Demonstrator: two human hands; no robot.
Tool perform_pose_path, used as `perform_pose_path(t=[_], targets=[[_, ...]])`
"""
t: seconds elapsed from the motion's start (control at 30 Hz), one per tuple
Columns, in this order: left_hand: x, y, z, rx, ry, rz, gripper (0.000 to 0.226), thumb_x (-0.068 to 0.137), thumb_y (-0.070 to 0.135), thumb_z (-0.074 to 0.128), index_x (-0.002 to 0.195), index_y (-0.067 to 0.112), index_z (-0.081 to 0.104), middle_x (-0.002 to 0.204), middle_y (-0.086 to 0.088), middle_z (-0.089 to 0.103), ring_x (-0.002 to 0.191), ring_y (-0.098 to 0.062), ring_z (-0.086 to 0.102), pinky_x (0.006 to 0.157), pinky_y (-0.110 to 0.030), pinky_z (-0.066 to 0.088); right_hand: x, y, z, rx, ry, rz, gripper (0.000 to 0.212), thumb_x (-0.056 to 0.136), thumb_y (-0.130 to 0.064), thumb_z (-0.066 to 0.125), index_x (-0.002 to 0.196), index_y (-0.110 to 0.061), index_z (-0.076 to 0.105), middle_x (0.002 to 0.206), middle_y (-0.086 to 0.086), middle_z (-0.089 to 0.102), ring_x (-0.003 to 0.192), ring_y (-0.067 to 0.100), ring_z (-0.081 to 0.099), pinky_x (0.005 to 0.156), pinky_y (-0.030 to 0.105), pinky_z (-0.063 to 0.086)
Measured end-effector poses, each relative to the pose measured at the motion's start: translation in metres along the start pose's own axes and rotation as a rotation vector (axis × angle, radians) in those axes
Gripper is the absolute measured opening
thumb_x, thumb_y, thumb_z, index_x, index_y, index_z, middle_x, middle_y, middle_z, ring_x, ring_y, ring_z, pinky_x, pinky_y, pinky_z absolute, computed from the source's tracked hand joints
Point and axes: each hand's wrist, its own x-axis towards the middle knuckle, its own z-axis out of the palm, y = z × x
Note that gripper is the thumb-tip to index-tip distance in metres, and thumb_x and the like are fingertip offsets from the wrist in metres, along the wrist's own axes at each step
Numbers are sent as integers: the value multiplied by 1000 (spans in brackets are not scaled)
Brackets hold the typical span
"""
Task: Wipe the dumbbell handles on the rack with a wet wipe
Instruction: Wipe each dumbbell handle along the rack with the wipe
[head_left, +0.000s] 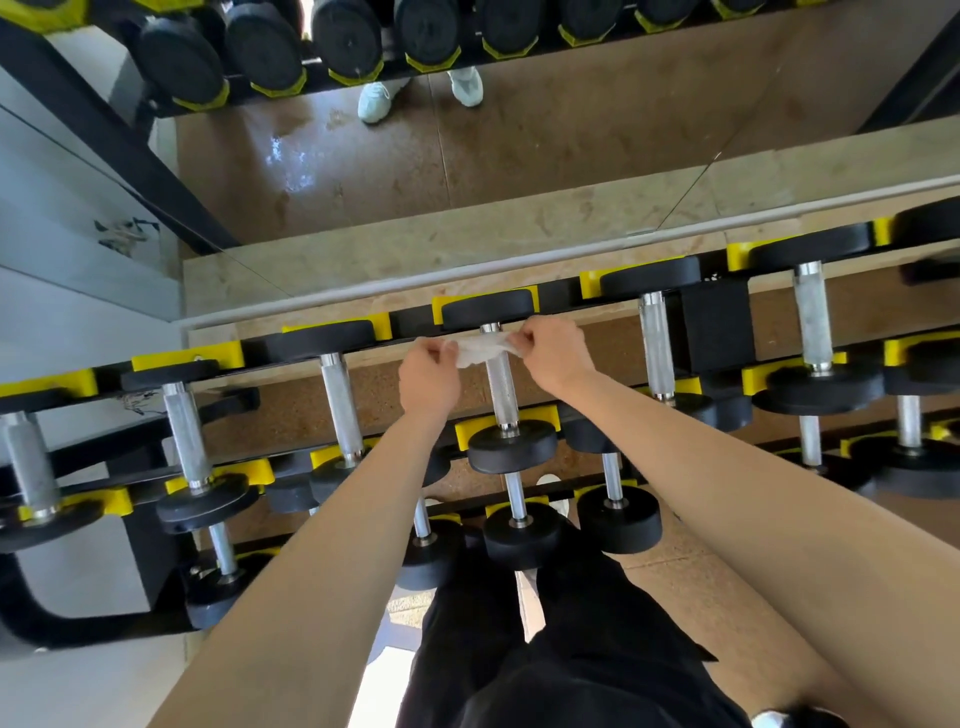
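A white wet wipe (480, 351) is stretched across the far end of a silver dumbbell handle (501, 389) on the top tier of the rack. My left hand (428, 376) pinches the wipe's left edge. My right hand (553, 353) pinches its right edge. Both hands hover just above that handle, which belongs to a black-headed dumbbell (511, 452) seated in yellow cradles (470, 431). Other silver handles lie to the left (340, 402) and right (657, 348) on the same tier.
The black rack (717, 325) carries several more dumbbells on lower tiers (522, 532). A mirror (467, 156) behind the rack reflects the floor, dumbbells and white shoes. A white wall (67, 291) stands at the left. My dark trousers (545, 649) fill the bottom.
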Motion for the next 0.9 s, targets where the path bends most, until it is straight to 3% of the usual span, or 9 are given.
perform_pose_path(t=[0.1, 0.23, 0.33, 0.43, 0.5, 0.6, 0.67, 0.77, 0.9], targets=[[9, 3, -1, -103, -24, -26, 25, 102, 34, 56, 111, 13, 65, 101, -1, 67, 99, -24, 63, 79, -31, 44, 7, -2, 0, -55, 25, 41, 46, 104, -47, 43, 79, -13, 61, 63, -1, 54, 61, 19, 57, 52, 30, 39], [6, 16, 16, -240, -124, -45, 24, 96, 38, 65, 91, 14, 65, 89, -3, 67, 86, -21, 61, 75, -31, 45, 6, 13, -4, 24, 98, 257, 44, 104, -47, 42, 81, -14, 61, 62, -4, 48, 60, 19, 51, 52, 28, 34], [11, 11, 20, -290, -24, -196, 29, 98, 38, 63, 89, 10, 68, 88, -5, 67, 81, -21, 59, 74, -30, 43, 0, 0, 7, 88, 43, 167, 50, 104, -47, 42, 69, -16, 58, 60, -2, 52, 53, 11, 50, 49, 27, 32], [17, -1, 13, -296, 30, -304, 28, 95, 35, 67, 101, 7, 69, 99, -7, 70, 89, -23, 63, 77, -32, 46, 0, -8, 11, 62, 26, 74, 48, 104, -47, 43, 67, -19, 56, 64, 1, 58, 60, 18, 58, 52, 29, 38], [15, 0, 14, -307, -55, -221, 19, 94, 32, 69, 94, 13, 71, 94, -5, 71, 87, -22, 64, 77, -35, 48, 3, 0, 7, 54, 34, 132, 47, 104, -48, 42, 76, -16, 63, 71, 3, 62, 64, 22, 60, 56, 30, 42], [6, 10, 17, -296, -185, -56, 15, 92, 31, 70, 81, 22, 65, 85, -2, 68, 78, -19, 60, 77, -37, 51, 2, 19, 3, 65, 43, 279, 44, 105, -44, 42, 90, -11, 69, 76, 2, 60, 59, 14, 52, 51, 24, 34], [3, 8, 15, -248, -166, -54, 16, 94, 32, 69, 84, 21, 65, 88, -2, 69, 81, -19, 61, 78, -36, 50, -2, 21, 6, 74, 9, 240, 43, 105, -44, 43, 84, -14, 67, 71, 0, 59, 59, 13, 53, 48, 22, 31], [5, -13, 5, -168, -70, -184, 19, 96, 32, 66, 95, 14, 69, 96, -3, 70, 89, -21, 63, 79, -33, 47, -12, 11, 13, 83, -81, 56, 43, 104, -45, 44, 70, -22, 57, 62, -4, 55, 55, 10, 53, 50, 21, 34], [-3, -25, 0, -162, -225, -121, 15, 95, 28, 68, 85, 17, 64, 90, -6, 70, 81, -21, 60, 76, -37, 50, -14, 29, 9, 2, -101, 35, 43, 103, -48, 44, 72, -22, 58, 61, -5, 53, 54, 9, 53, 50, 19, 32]])
